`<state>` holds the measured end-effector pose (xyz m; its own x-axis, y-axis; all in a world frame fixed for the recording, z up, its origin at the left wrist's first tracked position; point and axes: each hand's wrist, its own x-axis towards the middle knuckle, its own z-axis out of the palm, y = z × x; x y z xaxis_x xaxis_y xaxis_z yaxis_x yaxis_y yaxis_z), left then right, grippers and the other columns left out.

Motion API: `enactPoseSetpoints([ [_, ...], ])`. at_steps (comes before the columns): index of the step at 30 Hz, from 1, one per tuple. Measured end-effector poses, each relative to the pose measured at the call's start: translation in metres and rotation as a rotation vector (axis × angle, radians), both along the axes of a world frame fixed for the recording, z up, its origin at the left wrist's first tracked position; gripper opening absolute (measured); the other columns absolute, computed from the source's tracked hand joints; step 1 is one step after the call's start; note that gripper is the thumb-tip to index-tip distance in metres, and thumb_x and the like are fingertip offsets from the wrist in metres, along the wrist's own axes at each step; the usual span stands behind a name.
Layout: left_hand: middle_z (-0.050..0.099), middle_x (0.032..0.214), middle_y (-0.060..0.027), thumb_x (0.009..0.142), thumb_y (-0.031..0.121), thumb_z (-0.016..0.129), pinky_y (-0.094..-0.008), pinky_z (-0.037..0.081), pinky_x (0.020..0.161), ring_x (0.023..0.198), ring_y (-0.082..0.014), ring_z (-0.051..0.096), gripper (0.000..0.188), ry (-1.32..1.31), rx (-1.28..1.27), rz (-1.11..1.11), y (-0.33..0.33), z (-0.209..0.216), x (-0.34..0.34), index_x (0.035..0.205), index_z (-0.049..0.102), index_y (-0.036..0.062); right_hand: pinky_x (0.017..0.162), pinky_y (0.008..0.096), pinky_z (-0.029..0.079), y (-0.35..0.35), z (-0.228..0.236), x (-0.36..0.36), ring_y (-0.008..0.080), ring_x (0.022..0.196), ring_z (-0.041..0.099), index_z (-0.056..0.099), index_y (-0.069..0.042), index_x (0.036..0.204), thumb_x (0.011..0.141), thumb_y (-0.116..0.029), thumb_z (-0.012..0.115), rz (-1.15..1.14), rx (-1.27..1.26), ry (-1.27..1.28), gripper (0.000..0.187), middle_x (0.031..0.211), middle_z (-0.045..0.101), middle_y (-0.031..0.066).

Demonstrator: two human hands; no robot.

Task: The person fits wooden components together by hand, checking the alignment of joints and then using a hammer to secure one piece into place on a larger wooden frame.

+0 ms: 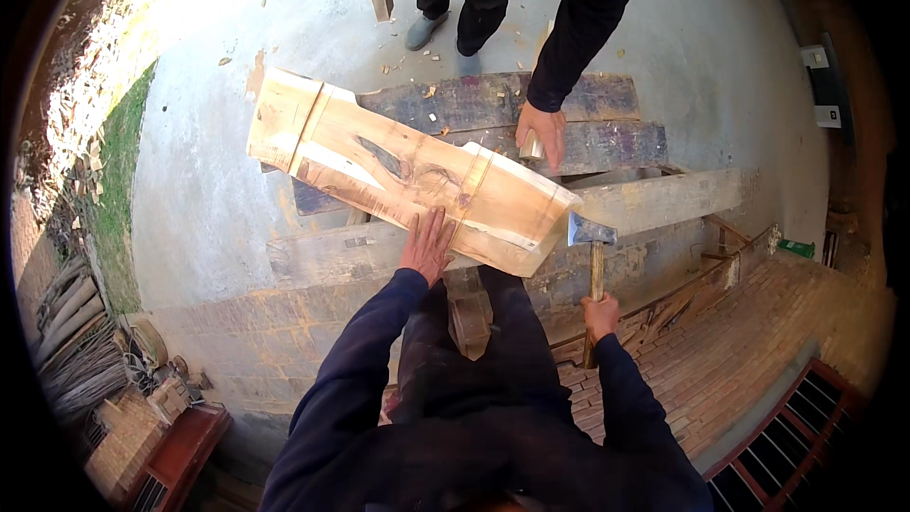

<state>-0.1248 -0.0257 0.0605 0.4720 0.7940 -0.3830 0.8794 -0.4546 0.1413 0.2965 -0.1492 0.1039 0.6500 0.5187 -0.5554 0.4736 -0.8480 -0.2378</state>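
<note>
A thick pale wooden slab (351, 147) with a dark knot and several crosswise grooves lies slantwise on a low bench of boards in front of me. My left hand (428, 245) rests flat on its near edge, fingers spread. To the right of the slab, my right hand (600, 316) grips the wooden handle of an axe (595, 230). Its grey metal head is raised by the slab's right end, the bright blade edge toward the wood; whether they touch, I cannot tell. Across from me, another person's hand (542, 131) holds a small wooden block (532, 146) over the boards.
Worn dark boards (455, 104) and a long pale plank (664, 201) lie under and beside the slab. Wood chips dot the concrete floor (209, 180). Cut branches (71, 322) are piled at the left, and a red-framed rack (787, 436) stands at the lower right.
</note>
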Motion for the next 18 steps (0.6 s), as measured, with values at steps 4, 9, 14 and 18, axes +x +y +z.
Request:
enactPoseSetpoints([
  [4, 0.013, 0.173, -0.0185, 0.098, 0.059, 0.056, -0.0556, 0.01, 0.128, 0.161, -0.0359, 0.01, 0.085, 0.0, 0.023, -0.02, 0.039, -0.024, 0.018, 0.166, 0.026, 0.018, 0.078, 0.049, 0.055, 0.049, -0.038, 0.038, 0.0403, 0.083, 0.072, 0.073, -0.001, 0.094, 0.073, -0.024, 0.081, -0.174, 0.085, 0.022, 0.032, 0.085, 0.074, 0.0221],
  [9, 0.013, 0.172, -0.0212, 0.099, 0.051, 0.06, -0.0559, 0.012, 0.128, 0.16, -0.0381, 0.012, 0.076, 0.053, -0.033, -0.016, 0.032, -0.025, 0.028, 0.163, 0.035, 0.0178, 0.081, 0.0502, 0.055, 0.148, -0.057, 0.074, 0.0424, 0.088, 0.072, 0.073, -0.001, 0.096, 0.075, -0.026, 0.078, -0.016, 0.127, -0.099, 0.033, 0.09, 0.074, 0.0233],
  [14, 0.047, 0.153, -0.0197, 0.093, 0.031, 0.072, -0.0492, 0.038, 0.116, 0.142, -0.0369, 0.045, 0.049, -0.272, -0.05, 0.348, -0.023, -0.023, 0.005, 0.136, 0.06, 0.0111, 0.084, 0.0525, 0.055, 0.204, -0.106, 0.116, 0.0451, 0.093, 0.07, 0.072, -0.003, 0.101, 0.076, -0.025, 0.076, 0.154, 0.167, -0.242, 0.034, 0.094, 0.074, 0.0244],
  [18, 0.071, 0.113, -0.014, 0.093, 0.033, 0.076, -0.0482, 0.054, 0.093, 0.108, -0.0348, 0.068, 0.039, -0.489, -0.156, 1.491, -0.032, -0.066, -0.046, 0.118, 0.065, 0.0049, 0.081, 0.0526, 0.054, 0.219, -0.134, 0.12, 0.0445, 0.091, 0.069, 0.069, -0.002, 0.097, 0.077, -0.027, 0.077, 0.247, 0.199, -0.2, 0.033, 0.09, 0.073, 0.0227],
])
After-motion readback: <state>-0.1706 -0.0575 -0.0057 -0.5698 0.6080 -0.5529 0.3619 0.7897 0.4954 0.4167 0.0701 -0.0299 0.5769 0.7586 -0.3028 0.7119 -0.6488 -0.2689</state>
